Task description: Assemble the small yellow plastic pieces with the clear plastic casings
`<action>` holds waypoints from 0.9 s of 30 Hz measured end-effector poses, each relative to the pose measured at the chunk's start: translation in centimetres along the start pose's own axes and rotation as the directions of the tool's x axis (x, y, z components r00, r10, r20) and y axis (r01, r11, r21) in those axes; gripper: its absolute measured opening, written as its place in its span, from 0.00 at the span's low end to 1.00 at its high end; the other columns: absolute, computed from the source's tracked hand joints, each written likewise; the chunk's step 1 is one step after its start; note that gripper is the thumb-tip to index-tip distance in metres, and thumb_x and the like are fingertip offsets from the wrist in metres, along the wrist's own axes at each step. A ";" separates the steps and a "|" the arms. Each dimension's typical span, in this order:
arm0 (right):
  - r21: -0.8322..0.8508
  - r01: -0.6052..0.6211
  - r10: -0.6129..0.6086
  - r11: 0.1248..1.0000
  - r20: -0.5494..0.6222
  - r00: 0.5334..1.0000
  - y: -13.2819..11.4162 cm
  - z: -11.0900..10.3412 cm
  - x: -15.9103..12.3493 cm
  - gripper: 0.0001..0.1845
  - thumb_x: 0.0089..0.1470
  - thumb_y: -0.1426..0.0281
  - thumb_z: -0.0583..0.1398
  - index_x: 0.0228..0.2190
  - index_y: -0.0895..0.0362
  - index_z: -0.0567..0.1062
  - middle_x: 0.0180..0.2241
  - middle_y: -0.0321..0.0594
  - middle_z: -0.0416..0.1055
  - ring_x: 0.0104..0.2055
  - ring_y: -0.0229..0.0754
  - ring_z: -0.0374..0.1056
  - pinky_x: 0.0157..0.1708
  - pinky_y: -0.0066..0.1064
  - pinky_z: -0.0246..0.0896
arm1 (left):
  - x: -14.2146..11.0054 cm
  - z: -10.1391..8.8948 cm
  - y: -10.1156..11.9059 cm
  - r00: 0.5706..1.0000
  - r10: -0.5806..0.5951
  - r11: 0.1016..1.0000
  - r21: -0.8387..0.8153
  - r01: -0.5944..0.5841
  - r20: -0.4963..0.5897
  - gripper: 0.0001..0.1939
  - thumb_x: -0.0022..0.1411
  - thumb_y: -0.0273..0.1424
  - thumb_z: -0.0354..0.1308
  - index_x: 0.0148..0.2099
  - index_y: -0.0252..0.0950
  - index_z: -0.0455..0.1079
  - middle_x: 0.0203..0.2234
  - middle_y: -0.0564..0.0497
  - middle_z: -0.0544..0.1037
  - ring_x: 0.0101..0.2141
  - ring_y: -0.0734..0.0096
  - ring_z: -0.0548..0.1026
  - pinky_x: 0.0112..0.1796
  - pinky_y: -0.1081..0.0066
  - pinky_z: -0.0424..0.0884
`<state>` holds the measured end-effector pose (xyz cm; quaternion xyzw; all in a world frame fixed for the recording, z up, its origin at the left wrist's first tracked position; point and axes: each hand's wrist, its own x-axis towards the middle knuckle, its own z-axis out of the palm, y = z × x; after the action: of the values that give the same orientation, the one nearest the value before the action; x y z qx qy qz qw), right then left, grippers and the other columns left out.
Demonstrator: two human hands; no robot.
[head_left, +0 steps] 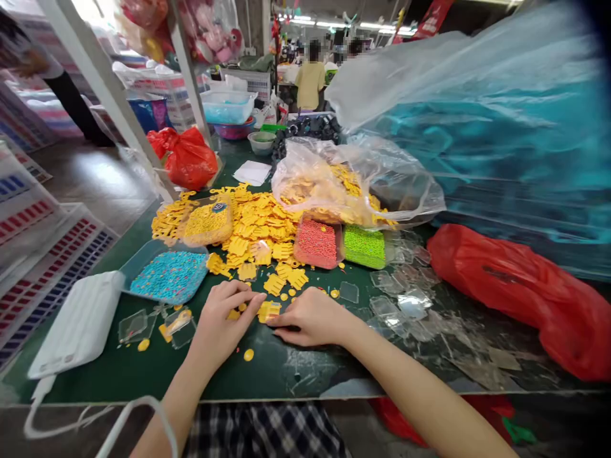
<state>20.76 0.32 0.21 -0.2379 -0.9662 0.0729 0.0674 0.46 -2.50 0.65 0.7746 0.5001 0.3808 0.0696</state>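
A small flat yellow plastic piece (268, 312) with toothed edges lies on the green tabletop between my hands. My left hand (218, 321) reaches in from the left, its thumb and fingertips drawn together at the piece's upper left edge. From the other side, my right hand (312, 318) is closed, with finger and thumb at the lower right edge. What the left fingertips grip is partly hidden. Just beyond lie more yellow pieces (275, 284) and a large yellow heap (258, 219). Round yellow discs are scattered nearby, one disc (249, 355) close to me.
Tubs of blue beads (169, 275), yellow beads (206, 222), red beads (317, 243) and green beads (364, 247) stand around the heap. Clear plastic squares (401, 305) lie right. A white power bank (76, 324) with a cable is left; a red bag (520, 286) bounds the right.
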 end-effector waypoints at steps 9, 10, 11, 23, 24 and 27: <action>-0.037 0.223 -0.226 0.974 -0.207 0.952 -1.9 0.5 0.6 0.18 0.58 0.60 0.51 0.26 0.53 0.76 0.17 0.31 0.69 0.20 0.37 0.65 0.18 0.33 0.48 | 14.1 6.0 6.6 0.858 0.409 0.912 -0.120 -0.391 0.311 0.14 0.68 0.38 0.54 0.37 0.37 0.77 0.31 0.51 0.79 0.36 0.68 0.74 0.40 0.66 0.66; -0.044 0.264 -0.268 0.963 -0.196 0.943 -2.2 0.6 0.8 0.19 0.58 0.59 0.52 0.24 0.53 0.75 0.17 0.31 0.68 0.20 0.37 0.65 0.18 0.33 0.48 | 15.4 7.6 7.3 0.838 0.412 0.908 -0.085 -0.410 0.358 0.12 0.67 0.37 0.55 0.39 0.37 0.77 0.34 0.51 0.80 0.38 0.67 0.74 0.43 0.65 0.65; -0.052 0.301 -0.305 0.952 -0.183 0.935 -2.6 0.6 1.0 0.19 0.58 0.57 0.52 0.23 0.53 0.74 0.17 0.31 0.67 0.20 0.37 0.65 0.18 0.33 0.49 | 16.4 9.0 8.0 0.827 0.398 0.906 -0.029 -0.422 0.397 0.12 0.67 0.37 0.55 0.41 0.36 0.77 0.37 0.51 0.80 0.41 0.66 0.74 0.44 0.64 0.63; -0.266 0.529 -0.589 0.806 -0.271 0.761 -3.2 1.1 0.9 0.12 0.60 0.59 0.53 0.30 0.47 0.74 0.25 0.30 0.65 0.26 0.31 0.61 0.20 0.18 0.54 | 13.5 16.2 12.7 0.420 0.677 0.560 -0.051 -0.827 0.605 0.12 0.65 0.23 0.54 0.50 0.31 0.71 0.45 0.45 0.78 0.44 0.61 0.72 0.45 0.61 0.60; -0.278 0.527 -0.592 0.803 -0.279 0.756 -3.1 1.1 0.9 0.15 0.60 0.57 0.52 0.29 0.47 0.74 0.25 0.30 0.65 0.27 0.31 0.60 0.20 0.18 0.54 | 13.3 16.5 12.5 0.408 0.681 0.546 -0.050 -0.837 0.608 0.13 0.64 0.22 0.54 0.51 0.31 0.70 0.46 0.45 0.78 0.45 0.61 0.72 0.46 0.61 0.59; -0.273 0.506 -0.574 0.818 -0.344 0.743 -2.9 1.6 1.3 0.18 0.61 0.54 0.50 0.30 0.45 0.75 0.23 0.29 0.62 0.25 0.32 0.59 0.21 0.19 0.54 | 13.2 17.1 11.9 0.400 0.692 0.531 -0.047 -0.846 0.601 0.14 0.65 0.22 0.53 0.52 0.33 0.69 0.43 0.48 0.80 0.44 0.63 0.72 0.48 0.61 0.57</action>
<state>18.03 -1.80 -0.73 0.0385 -0.9594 -0.0801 0.2677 23.07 7.21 1.36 0.9917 0.0833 0.0569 -0.0794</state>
